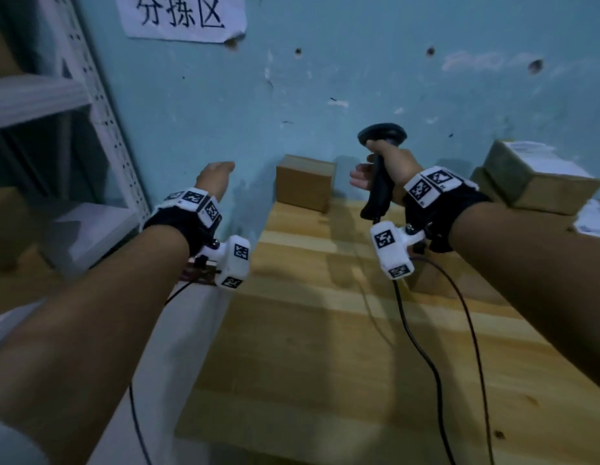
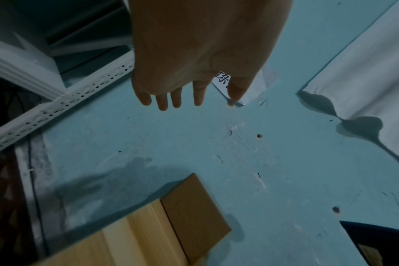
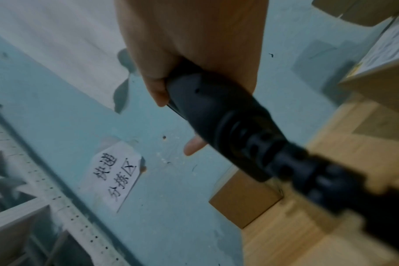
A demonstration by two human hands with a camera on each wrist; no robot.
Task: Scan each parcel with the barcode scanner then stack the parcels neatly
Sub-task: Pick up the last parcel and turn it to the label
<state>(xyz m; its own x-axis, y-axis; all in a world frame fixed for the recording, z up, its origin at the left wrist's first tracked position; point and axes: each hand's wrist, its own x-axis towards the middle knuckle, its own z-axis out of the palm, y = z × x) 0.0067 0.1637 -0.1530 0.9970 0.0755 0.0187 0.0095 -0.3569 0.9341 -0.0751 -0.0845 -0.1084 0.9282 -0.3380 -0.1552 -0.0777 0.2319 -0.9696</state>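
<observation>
Left of the brown box (image 1: 305, 182), which stands on the far edge of the wooden table (image 1: 325, 347) against the blue wall (image 1: 359, 78), the left hand (image 1: 215, 178) hangs in the air with its fingers straight and nothing in it. Right of that box the right hand (image 1: 389, 167) is wrapped around the grip of the black scanner (image 1: 380, 169), head up and away from any label, and further right lie two stacked boxes (image 1: 533, 182) bearing white labels. The trailing cable (image 1: 422, 347) could snag on a box and nudge the stack askew, and a scan might miss if the plain box's barcode faces the wall.
</observation>
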